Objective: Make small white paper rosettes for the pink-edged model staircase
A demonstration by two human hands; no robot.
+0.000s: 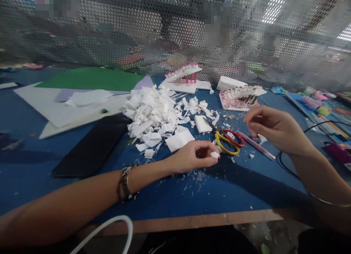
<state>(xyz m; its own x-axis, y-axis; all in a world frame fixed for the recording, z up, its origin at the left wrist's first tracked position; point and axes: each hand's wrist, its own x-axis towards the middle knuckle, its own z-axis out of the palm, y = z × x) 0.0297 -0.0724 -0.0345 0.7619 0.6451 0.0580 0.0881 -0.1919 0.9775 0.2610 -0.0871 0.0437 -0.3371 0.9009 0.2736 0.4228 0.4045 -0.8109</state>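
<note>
My left hand rests low over the blue table, thumb and fingertips pinched on a small white paper piece. My right hand is raised to the right with its fingers curled in; whatever they may hold is hidden. Between the hands lie scissors with one yellow and one red handle, blades pointing away. A pink pen lies beside them, just below my right hand. A folded white piece is near the blade tips. Beyond my left hand spreads a heap of torn white paper.
A black phone-like slab lies left of the heap. Behind it are white sheets and a green sheet. Two small stepped models, one with red posts and one with green, stand before a perforated metal screen.
</note>
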